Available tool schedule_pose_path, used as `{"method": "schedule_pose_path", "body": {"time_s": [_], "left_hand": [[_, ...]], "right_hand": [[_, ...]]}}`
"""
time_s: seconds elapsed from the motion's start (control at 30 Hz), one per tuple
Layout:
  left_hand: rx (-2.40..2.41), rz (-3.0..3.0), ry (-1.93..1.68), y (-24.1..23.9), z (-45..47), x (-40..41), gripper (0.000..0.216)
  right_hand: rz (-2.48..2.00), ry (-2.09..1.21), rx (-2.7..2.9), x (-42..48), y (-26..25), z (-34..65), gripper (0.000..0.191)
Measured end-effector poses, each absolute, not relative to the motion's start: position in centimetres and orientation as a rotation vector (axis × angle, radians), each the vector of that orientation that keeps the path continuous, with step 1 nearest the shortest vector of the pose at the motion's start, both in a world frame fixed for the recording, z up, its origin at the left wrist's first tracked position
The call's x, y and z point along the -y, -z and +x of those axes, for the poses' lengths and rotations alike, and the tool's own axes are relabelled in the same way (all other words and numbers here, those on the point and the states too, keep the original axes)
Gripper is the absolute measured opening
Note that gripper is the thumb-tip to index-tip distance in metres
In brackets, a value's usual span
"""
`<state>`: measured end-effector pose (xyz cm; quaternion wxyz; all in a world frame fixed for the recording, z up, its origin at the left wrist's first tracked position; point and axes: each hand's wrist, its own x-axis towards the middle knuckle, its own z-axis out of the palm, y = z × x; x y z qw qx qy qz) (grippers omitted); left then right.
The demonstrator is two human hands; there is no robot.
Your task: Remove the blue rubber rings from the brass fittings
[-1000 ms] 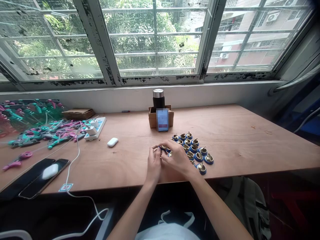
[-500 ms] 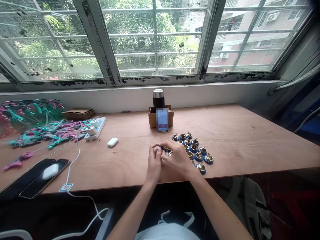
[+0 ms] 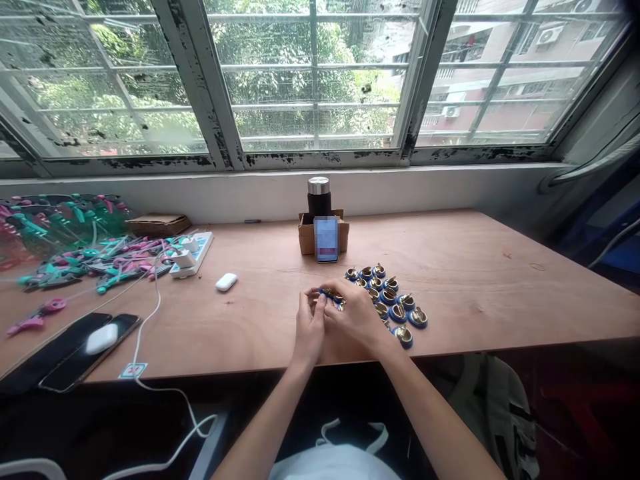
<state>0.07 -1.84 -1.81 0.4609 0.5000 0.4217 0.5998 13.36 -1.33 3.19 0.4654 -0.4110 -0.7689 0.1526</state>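
My left hand (image 3: 310, 325) is closed, thumb and fingers pinched at a small round blue-and-gold piece (image 3: 325, 291) just above the table. My right hand (image 3: 356, 312) meets it from the right, its fingers curled at the same piece and covering most of it. Beside and partly under my right hand lie several round pieces (image 3: 389, 295) with blue rims, gold metal backs and a raised metal strip across each. They sit close together in rough rows. What exactly my fingertips do is hidden.
Behind the hands, a phone (image 3: 327, 239) leans on a cardboard box (image 3: 307, 240) holding a black bottle (image 3: 319, 200). To the left are a white earphone case (image 3: 227, 282), a power strip (image 3: 203, 250), a pile of pink and teal tools (image 3: 80, 263) and dark phones (image 3: 90, 357) near the front edge.
The view has shifted very slightly. Both hands stay together at the same spot on the small piece, with barely any finger movement; the round pieces have not moved.
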Motion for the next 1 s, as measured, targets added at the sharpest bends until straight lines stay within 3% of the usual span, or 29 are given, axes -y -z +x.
{"method": "schedule_pose_path", "body": {"time_s": [0.3, 0.57, 1.0], "left_hand": [[-1.059, 1.212, -1.457, 1.55, -0.06, 1.97, 0.038], [-0.987, 1.236, -1.476, 1.33, 0.05, 1.98, 0.031], [-0.984, 1.256, -1.464, 1.46, 0.02, 2.02, 0.028]], "right_hand": [[-0.969, -0.362, 1.874, 1.53, -3.49, 13.03, 0.038], [-0.977, -0.425, 1.855, 1.38, -3.15, 13.23, 0.044], [-0.999, -0.502, 1.804, 1.36, -3.22, 13.29, 0.032]]}}
